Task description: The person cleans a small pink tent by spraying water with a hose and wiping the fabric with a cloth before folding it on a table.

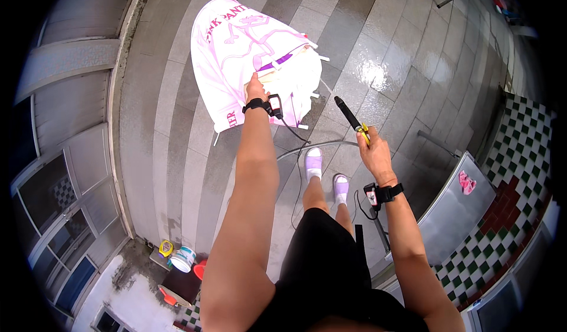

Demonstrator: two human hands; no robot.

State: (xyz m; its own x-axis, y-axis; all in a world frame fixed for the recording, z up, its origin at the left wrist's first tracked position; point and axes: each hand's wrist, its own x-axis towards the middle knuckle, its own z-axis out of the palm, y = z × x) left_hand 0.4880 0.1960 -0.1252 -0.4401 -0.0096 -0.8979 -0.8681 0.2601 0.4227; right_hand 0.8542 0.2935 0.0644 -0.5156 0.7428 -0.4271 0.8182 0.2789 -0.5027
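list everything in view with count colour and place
printed cover: 1, white-pink, upper middle
spray nozzle: 1, black-yellow, centre
hose: 1, grey, centre
paving: 1, grey, underfoot
window panes: several, dark, left
container: 1, yellow, lower left
bucket: 1, white, lower left
red items: 2, red, near bucket
panel: 1, grey, right
cloth: 1, pink, on panel
tiles: many, green-white, mainly right
wrist devices: 2, black, one each side
slippers: 2, lilac, centre
shorts: 1, black, bottom
left hand: 1, bare, at printed cover
right hand: 1, bare, around spray nozzle
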